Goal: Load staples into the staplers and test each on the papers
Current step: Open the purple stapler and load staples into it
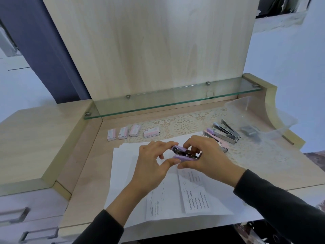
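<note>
Wooden desk (84, 173), papers (126, 173) spread | left hand (153, 162) and right hand (205, 159) both pinch purple stapler (184, 153), seemingly hinged open | staple boxes (133, 132) behind

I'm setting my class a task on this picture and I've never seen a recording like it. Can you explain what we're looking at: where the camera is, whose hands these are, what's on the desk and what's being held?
There is no machine here: a person wears a wide-angle camera on the head, so this single picture looks forward and down at their own two hands. The left hand and right hand together hold a lilac stapler, which looks hinged open, above a spread of papers on a wooden desk. Behind lie four small staple boxes in a row. To the right, more staplers lie on a lace mat, beside a clear plastic tub.
</note>
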`<act>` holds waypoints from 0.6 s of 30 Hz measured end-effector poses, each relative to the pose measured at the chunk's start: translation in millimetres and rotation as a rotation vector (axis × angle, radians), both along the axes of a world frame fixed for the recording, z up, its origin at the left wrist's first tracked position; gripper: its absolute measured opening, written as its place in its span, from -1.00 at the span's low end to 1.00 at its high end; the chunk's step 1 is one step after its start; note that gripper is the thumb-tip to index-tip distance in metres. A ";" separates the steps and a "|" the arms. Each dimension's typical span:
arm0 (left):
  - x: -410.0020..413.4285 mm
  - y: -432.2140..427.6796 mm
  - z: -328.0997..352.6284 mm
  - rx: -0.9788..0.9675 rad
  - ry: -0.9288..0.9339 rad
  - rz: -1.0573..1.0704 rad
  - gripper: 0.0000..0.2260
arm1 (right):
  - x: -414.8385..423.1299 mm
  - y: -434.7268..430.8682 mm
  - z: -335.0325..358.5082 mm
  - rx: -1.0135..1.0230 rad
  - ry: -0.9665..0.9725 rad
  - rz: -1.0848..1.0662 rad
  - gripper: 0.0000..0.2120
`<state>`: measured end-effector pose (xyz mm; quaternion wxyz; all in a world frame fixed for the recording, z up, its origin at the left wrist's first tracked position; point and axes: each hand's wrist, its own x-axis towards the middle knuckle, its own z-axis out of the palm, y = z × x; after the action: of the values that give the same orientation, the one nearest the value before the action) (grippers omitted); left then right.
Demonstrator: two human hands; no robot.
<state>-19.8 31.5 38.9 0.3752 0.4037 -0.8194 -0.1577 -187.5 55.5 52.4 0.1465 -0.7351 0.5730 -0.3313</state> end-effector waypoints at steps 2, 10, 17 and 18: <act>-0.4 0.3 -3.7 -0.025 -0.008 0.005 -0.69 | -0.3 0.9 -0.1 0.001 0.010 0.001 -0.62; 3.1 -1.2 -9.1 0.022 -0.035 -0.034 -0.71 | -0.3 3.6 1.7 0.056 0.000 0.033 -0.63; 4.4 -2.1 -11.1 0.088 -0.044 -0.075 -0.74 | -3.6 6.9 -5.5 0.021 0.031 0.080 -0.73; 3.3 -2.2 -11.4 0.063 -0.035 -0.054 -0.77 | -2.9 7.1 -5.9 0.009 0.014 0.078 -0.74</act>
<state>-16.5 29.3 27.5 0.3436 0.3959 -0.8310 -0.1862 -190.4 62.6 46.4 0.1583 -0.7586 0.5464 -0.3176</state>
